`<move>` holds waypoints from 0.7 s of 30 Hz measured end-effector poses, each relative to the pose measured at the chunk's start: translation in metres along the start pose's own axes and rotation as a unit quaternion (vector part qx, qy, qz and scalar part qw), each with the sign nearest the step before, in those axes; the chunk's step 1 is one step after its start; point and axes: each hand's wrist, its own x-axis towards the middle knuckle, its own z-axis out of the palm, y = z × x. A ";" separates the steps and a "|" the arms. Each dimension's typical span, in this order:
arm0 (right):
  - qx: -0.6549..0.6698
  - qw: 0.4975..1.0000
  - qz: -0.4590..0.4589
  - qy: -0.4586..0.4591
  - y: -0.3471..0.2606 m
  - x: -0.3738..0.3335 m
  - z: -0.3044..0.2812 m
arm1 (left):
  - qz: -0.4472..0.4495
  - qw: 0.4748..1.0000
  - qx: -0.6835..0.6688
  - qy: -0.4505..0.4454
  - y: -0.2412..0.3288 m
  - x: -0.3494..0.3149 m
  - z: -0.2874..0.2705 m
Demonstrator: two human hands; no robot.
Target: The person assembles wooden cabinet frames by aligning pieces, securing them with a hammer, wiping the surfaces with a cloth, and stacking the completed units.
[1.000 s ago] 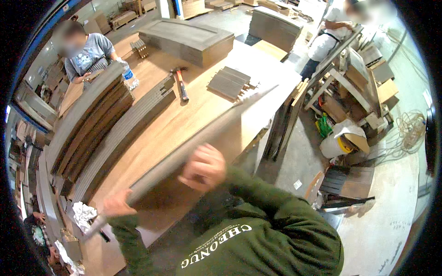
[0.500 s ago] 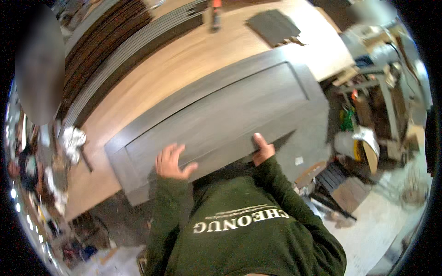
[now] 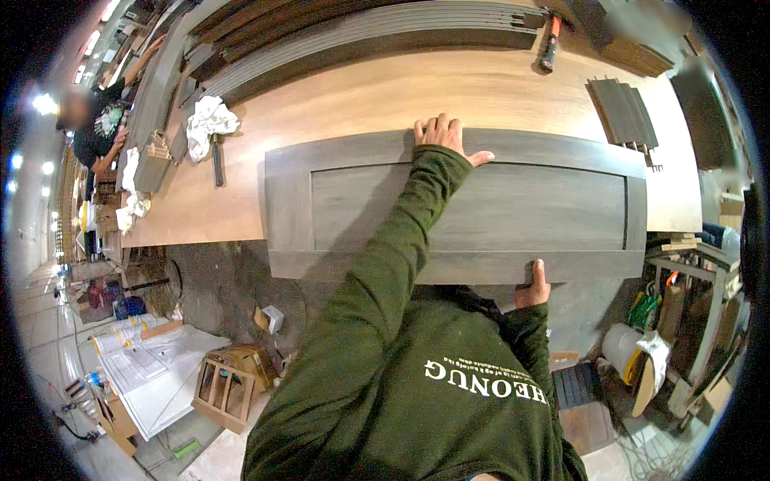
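A grey wooden cabinet door with a recessed panel lies across the near side of the workbench, its near edge jutting past the bench. My left hand reaches over it to the far edge. Its fingers hook over that edge, and the thumb spreads along the far rail. My right hand grips the near edge right of the middle, thumb on top, its fingers hidden beneath.
Long grey strips are stacked along the far side of the wooden workbench. A red and black hand tool, short grey pieces and a white cloth lie there. Another person stands at far left.
My left hand has moved from above the door's near edge to its far edge. My right hand stays at the near edge. The view has turned, and the door now appears level.
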 end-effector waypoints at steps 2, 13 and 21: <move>0.029 0.998 0.048 0.028 -0.013 -0.007 0.015 | -0.003 0.999 0.005 -0.038 0.013 0.005 -0.015; -0.045 0.976 0.158 -0.140 -0.086 -0.027 0.087 | 0.190 0.979 -0.027 0.066 0.031 -0.007 -0.228; 0.085 0.893 0.018 -0.441 -0.160 0.011 0.225 | 0.165 0.951 -0.190 0.181 0.034 -0.036 -0.380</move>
